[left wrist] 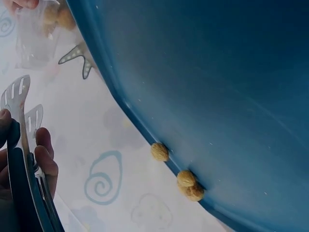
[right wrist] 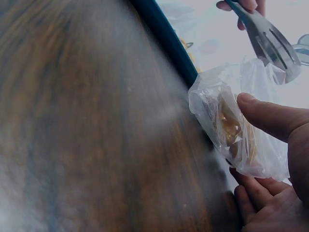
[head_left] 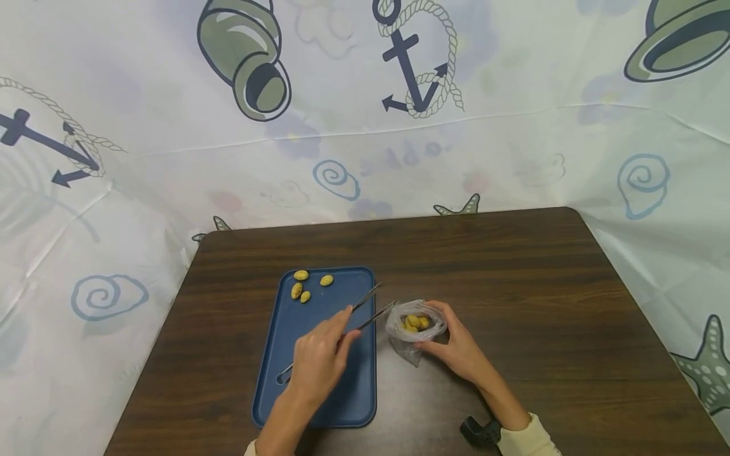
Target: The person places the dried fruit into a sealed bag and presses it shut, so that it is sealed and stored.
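My left hand (head_left: 321,358) grips a pair of metal tongs (head_left: 376,315) over the blue tray (head_left: 362,405). Their slotted ends (right wrist: 275,46) are spread apart, with nothing between them, and point at the bag's mouth. My right hand (head_left: 456,345) holds a clear plastic bag (head_left: 406,349) upright just right of the tray, thumb on one side and fingers on the other. Inside the open bag lie several yellow-brown walnuts (head_left: 415,322). More walnuts (head_left: 301,275) sit at the tray's far left end; the left wrist view shows their wrinkled shells (left wrist: 160,152).
The tray lies lengthwise on a dark wooden table (head_left: 513,272). A white cloth (head_left: 353,95) printed with anchors and shells hangs behind and beside the table. A black wrist device (head_left: 480,434) sits by the right sleeve (head_left: 527,437).
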{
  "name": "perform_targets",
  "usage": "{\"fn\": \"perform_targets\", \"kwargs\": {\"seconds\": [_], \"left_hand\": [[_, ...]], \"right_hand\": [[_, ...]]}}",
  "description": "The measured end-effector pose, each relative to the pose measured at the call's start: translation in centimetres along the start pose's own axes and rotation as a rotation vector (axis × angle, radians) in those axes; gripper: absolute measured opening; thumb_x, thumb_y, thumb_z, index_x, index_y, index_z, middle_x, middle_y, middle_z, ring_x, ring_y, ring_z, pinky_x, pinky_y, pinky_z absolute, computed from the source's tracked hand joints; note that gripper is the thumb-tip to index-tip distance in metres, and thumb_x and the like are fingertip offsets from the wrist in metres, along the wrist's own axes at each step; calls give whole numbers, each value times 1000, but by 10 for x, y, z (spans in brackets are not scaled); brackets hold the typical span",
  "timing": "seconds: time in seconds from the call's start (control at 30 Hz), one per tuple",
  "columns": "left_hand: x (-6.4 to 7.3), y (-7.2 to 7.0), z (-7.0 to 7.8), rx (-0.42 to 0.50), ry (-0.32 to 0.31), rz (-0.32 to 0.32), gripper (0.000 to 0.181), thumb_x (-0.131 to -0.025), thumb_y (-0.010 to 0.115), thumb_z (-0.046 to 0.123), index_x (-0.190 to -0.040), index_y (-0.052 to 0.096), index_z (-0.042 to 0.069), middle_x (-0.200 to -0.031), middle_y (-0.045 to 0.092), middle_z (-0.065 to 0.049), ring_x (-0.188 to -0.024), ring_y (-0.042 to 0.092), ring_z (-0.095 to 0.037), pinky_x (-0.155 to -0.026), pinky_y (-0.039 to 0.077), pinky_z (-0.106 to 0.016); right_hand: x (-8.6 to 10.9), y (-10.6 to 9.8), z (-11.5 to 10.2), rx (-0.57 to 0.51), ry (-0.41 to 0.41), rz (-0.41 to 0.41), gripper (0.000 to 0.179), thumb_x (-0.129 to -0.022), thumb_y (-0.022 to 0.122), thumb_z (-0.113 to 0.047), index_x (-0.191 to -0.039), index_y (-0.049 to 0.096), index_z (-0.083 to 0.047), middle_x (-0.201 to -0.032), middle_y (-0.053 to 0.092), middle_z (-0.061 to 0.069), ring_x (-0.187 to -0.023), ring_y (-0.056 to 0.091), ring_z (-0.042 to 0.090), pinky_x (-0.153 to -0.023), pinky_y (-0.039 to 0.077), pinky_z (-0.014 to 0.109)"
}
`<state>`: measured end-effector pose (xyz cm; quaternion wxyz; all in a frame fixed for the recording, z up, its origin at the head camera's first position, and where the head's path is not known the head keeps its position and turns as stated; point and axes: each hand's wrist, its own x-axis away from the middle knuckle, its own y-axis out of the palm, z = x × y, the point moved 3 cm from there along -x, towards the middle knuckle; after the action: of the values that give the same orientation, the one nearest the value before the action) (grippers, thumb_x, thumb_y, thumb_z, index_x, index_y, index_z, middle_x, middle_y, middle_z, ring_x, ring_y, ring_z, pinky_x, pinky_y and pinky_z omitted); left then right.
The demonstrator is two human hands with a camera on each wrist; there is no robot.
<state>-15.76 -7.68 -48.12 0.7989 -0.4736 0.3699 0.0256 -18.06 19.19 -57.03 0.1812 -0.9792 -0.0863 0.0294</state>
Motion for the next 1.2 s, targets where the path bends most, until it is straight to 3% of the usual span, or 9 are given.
{"fn": "perform_targets", "kwargs": {"seconds": [0.3,0.67,0.9,1.07,1.2], "left_hand": [[-4,-6,-16,-39,-81,-9,48,-86,85,18,-128,71,1,-113,78,-15,-84,78,-25,-67,62,-37],[-6,-2,-30,-163,-21,-36,49,-93,79,21,-133,66,-3,-116,76,-20,-87,77,-30,-68,63,-40],[-5,1,-39,-212,-31,-55,50,-92,79,20,-134,65,-4,-115,76,-21,-86,77,-30,-68,63,-40],[-4,2,-43,-232,-50,-67,53,-92,79,20,-136,63,-5,-109,77,-20,-78,75,-27,-64,61,-38],[-3,2,-46,-248,-77,-90,56,-94,78,21,-140,59,-5,-92,77,-15,-65,68,-19,-54,56,-32]], "right_hand": [[0,0,0,-17,9,-5,79,-83,88,-31,-147,42,-25,-157,46,9,-147,40,35,-118,27,69],[0,-1,1,-12,-6,-1,80,-83,88,-31,-148,42,-25,-156,47,9,-145,42,35,-118,28,69],[1,0,0,-16,1,-6,80,-83,88,-30,-148,41,-26,-157,45,9,-148,40,36,-118,26,70],[1,0,1,-5,-6,0,79,-84,88,-29,-148,42,-26,-157,45,9,-147,40,36,-118,26,70],[1,0,2,-13,-13,1,77,-84,87,-28,-147,43,-26,-157,46,9,-146,41,36,-117,26,70]]}}
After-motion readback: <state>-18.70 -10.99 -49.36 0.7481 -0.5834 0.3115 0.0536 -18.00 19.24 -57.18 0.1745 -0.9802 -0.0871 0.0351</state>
